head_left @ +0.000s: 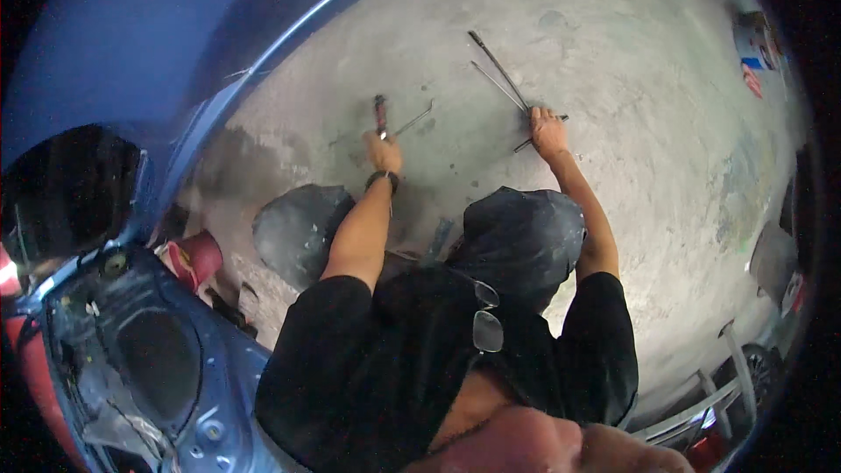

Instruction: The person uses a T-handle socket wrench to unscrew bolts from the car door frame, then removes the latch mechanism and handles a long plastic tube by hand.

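Observation:
My left hand (384,154), with a dark band at the wrist, is closed around a short tool with a dark red handle (380,114). The tool is blurred and its kind is unclear. Just right of it, a thin metal rod with a bent tip (415,119) slants over the concrete floor. Farther right, my right hand (547,133) is down at floor level, its fingers closed on long dark metal rods (498,63). The rods fan out away from me to the far left, and short ends stick out around the hand.
A blue car body panel (149,26) rises on the left. An open blue car door (223,385) stands at lower left beside a red bucket (201,258). My bent knees (526,232) are between my arms. At the right edge are a metal container (755,42) and a metal frame (701,407).

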Available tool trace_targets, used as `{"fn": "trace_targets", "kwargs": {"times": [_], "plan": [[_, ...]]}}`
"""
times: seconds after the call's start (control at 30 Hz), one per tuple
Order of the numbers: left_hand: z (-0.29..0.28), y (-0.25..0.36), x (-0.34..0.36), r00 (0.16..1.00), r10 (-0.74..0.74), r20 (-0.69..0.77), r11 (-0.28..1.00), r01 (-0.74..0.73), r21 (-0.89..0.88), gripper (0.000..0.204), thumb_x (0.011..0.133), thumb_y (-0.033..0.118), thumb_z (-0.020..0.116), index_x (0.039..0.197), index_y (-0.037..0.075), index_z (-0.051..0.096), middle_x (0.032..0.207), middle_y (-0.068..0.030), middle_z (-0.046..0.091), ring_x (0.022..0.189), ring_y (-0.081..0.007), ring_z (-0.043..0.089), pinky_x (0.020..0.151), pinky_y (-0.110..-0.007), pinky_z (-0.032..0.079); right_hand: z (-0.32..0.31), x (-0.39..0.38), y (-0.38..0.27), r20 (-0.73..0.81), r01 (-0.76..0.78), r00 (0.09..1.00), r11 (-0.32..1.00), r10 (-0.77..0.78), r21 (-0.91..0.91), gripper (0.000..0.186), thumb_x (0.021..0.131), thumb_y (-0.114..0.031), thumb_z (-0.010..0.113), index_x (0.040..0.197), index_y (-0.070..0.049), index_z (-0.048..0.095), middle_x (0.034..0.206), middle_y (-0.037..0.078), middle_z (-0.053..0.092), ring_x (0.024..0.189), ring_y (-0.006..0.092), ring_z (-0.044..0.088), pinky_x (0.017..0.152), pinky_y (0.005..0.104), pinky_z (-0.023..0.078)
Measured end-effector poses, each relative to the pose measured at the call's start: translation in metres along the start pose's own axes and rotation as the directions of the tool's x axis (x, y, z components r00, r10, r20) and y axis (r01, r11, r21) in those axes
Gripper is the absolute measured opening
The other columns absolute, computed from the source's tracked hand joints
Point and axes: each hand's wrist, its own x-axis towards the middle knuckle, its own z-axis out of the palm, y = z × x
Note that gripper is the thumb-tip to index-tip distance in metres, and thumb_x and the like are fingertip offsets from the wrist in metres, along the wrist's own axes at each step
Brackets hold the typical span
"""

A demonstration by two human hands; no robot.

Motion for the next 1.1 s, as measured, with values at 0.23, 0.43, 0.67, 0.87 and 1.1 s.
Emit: {"fn": "trace_targets", "kwargs": {"times": [0.23,0.43,0.67,0.87,1.1], "plan": [[0.050,0.021,-0.002,0.959,0.269,0.095,0.951,-0.279,0.129,0.031,0.079,0.017,0.073,0.102,0.001,0.059,0.102,-0.0220,0.063,0.100,-0.0420,0.059,0.085,-0.049,0.049,-0.043,-0.030,0.011,0.128,-0.034,0.992,0.953,-0.005,0.300,0.031,0.084,-0.008,0.054,0.113,0.004,0.054,0.092,0.027,0.065,0.083,0.0437,0.064,0.073,0.0520,0.051],[0.019,0.037,0.040,0.780,0.292,0.553,0.779,-0.530,0.336,0.031,0.095,0.022,0.054,0.116,0.000,0.057,0.130,-0.0221,0.054,0.105,-0.0419,0.062,0.086,-0.053,0.051,-0.045,-0.118,0.056,0.202,-0.295,0.955,0.641,0.216,0.709,0.013,0.086,-0.009,0.056,0.093,0.001,0.052,0.081,0.021,0.059,0.068,0.0382,0.056,0.062,0.0455,0.045],[0.008,0.072,0.072,0.807,0.203,0.555,0.941,-0.318,0.118,0.031,0.082,0.025,0.072,0.100,0.001,0.063,0.099,-0.0212,0.066,0.092,-0.0423,0.064,0.080,-0.049,0.050,-0.056,-0.170,0.061,0.388,-0.493,0.857,0.759,0.339,0.425,0.040,0.094,-0.037,0.055,0.089,0.002,0.059,0.068,0.019,0.064,0.061,0.0349,0.064,0.058,0.0480,0.049],[0.040,0.059,0.070,0.793,0.489,0.363,0.843,-0.537,0.037,0.032,0.084,0.023,0.073,0.099,-0.001,0.056,0.103,-0.0248,0.060,0.102,-0.0446,0.058,0.083,-0.053,0.046,-0.146,-0.099,-0.037,0.505,-0.736,0.661,0.349,0.555,0.580,0.036,0.095,-0.029,0.056,0.098,0.007,0.055,0.078,0.025,0.065,0.074,0.0373,0.066,0.068,0.0477,0.051],[0.063,0.048,0.117,0.710,0.499,0.497,0.826,-0.562,-0.026,0.027,0.089,0.021,0.066,0.100,-0.002,0.059,0.098,-0.0251,0.063,0.094,-0.0438,0.061,0.082,-0.050,0.048,-0.172,-0.098,-0.044,0.533,-0.801,0.588,0.345,0.609,0.490,0.040,0.094,-0.033,0.055,0.096,0.006,0.059,0.091,0.032,0.066,0.091,0.0462,0.065,0.077,0.0485,0.050]]}}
